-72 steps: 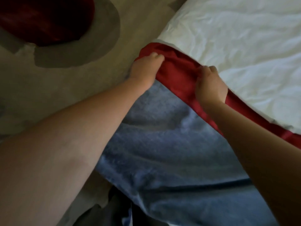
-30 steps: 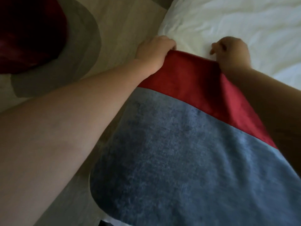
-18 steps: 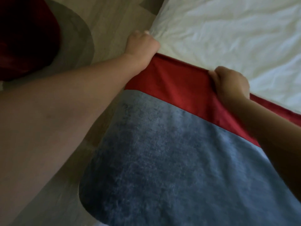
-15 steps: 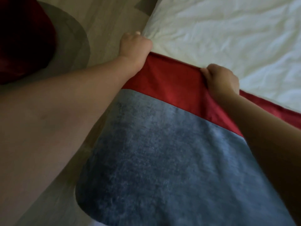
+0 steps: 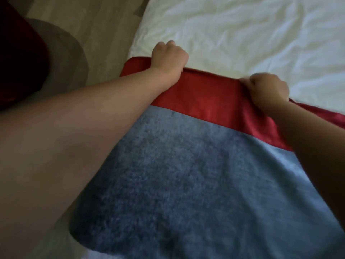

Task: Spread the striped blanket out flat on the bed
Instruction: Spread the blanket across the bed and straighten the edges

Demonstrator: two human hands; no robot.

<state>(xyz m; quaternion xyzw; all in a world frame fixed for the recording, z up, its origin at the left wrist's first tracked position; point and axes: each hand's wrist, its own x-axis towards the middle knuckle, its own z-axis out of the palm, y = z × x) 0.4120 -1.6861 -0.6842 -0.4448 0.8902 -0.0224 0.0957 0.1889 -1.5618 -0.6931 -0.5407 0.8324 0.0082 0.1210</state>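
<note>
head view: both hands grasp the far red hem of the soft red-and-blue striped blanket (image 5: 186, 165). the left hand (image 5: 169, 57) is clenched on it near the corner and the right hand (image 5: 267, 88) pinches it further along, likely to pull the edge taut. the blanket covers the near side of the white-sheeted bed (image 5: 242, 34), its left corner past the mattress edge.

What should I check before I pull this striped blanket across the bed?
1. Left hand grips the red edge of the blanket: ok.
2. Right hand grips the same edge: ok.
3. Red edge straight between the hands: ok.
4. Blanket fully over the bed: not ok; its left corner reaches past the mattress edge, above the floor.
5. Blanket's right end flat: cannot tell, out of view.
</note>
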